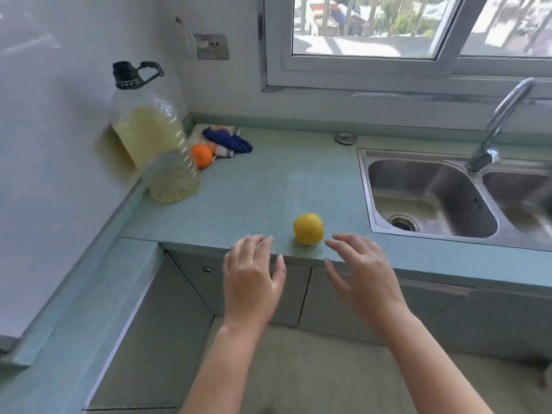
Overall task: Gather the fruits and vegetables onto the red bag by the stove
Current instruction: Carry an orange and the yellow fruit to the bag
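Both hands hovering palm-down with fingers spread and holding nothing, left hand (254, 276) and right hand (363, 271) flanking a yellow fruit (308, 229) sitting near the tabletop (268, 186) front edge, orange fruit (201, 155) lying behind the oil bottle (155, 144), no legible writing showing

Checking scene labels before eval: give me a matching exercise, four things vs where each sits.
1 yellow fruit
2 orange fruit
3 oil bottle
4 faucet

a over the sink
b against the left wall
c beside the blue cloth
d near the front edge of the counter, between left hand and right hand

Pairs: 1-d, 2-c, 3-b, 4-a
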### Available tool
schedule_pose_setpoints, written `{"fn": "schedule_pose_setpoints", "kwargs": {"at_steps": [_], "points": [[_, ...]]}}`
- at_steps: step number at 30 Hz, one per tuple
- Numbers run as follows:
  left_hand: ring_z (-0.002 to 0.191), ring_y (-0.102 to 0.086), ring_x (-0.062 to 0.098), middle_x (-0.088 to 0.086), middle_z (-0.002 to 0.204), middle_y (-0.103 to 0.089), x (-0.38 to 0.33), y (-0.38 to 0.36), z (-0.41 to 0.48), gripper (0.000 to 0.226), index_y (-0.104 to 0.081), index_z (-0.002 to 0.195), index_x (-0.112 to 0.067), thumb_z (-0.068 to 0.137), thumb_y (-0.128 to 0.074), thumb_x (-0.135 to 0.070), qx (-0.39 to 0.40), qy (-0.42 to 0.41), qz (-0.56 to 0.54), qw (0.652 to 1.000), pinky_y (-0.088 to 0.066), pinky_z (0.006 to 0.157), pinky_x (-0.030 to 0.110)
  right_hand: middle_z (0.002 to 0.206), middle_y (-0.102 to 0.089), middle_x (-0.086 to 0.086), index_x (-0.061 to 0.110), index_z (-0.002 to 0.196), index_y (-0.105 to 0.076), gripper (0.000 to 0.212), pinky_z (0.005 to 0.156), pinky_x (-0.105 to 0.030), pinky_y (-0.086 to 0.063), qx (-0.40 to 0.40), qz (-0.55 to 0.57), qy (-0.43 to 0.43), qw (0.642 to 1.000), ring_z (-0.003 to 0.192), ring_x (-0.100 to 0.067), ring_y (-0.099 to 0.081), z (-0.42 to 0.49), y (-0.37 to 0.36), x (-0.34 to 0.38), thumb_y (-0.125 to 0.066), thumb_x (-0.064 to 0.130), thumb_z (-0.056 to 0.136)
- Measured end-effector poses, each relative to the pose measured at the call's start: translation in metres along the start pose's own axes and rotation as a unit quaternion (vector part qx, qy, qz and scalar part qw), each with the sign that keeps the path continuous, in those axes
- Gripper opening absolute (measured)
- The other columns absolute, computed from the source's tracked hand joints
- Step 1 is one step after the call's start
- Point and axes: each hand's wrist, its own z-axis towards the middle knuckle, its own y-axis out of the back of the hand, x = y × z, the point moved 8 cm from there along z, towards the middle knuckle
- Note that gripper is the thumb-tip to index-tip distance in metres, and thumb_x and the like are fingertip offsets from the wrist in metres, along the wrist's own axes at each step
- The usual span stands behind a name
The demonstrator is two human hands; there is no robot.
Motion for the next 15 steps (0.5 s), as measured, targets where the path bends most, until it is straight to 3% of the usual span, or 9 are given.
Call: {"fn": "schedule_pose_setpoints", "kwargs": {"at_steps": [5,10,15], "points": [[0.098,-0.059,0.031,0.010,0.103,-0.065,0.029,-0.033,0.020,0.040,-0.066,0.104,-0.008,0.082,-0.043,-0.033,0.034,0.011,-0.007,0.999,-0.046,0.085,0.041,0.101,-0.067,-0.010,0.010,0.101,-0.066,0.038,0.077,-0.042,-0.050,0.036,0.006,-0.001,0.999,0.088,-0.034,-0.061,0.034,-0.044,-0.011,-0.048,0.035,0.078],[0.100,-0.057,0.028,0.009,0.106,-0.064,0.050,-0.070,0.041,0.039,-0.064,0.107,-0.008,0.083,-0.045,-0.033,0.059,0.030,-0.027,0.997,-0.045,0.087,0.040,0.109,-0.064,-0.016,0.010,0.105,-0.064,0.043,0.076,-0.048,-0.052,0.086,0.006,-0.024,0.996,0.093,-0.038,-0.060,0.065,-0.099,-0.040,-0.067,0.030,0.068],[0.102,-0.056,0.029,0.010,0.108,-0.063,0.066,-0.107,0.068,0.041,-0.063,0.109,-0.007,0.084,-0.044,-0.033,0.097,0.041,-0.019,0.994,-0.044,0.089,0.040,0.112,-0.062,-0.018,0.011,0.108,-0.063,0.062,0.077,-0.050,-0.050,0.154,0.000,-0.029,0.988,0.099,-0.040,-0.058,0.089,-0.148,-0.064,-0.086,0.025,0.052]]}}
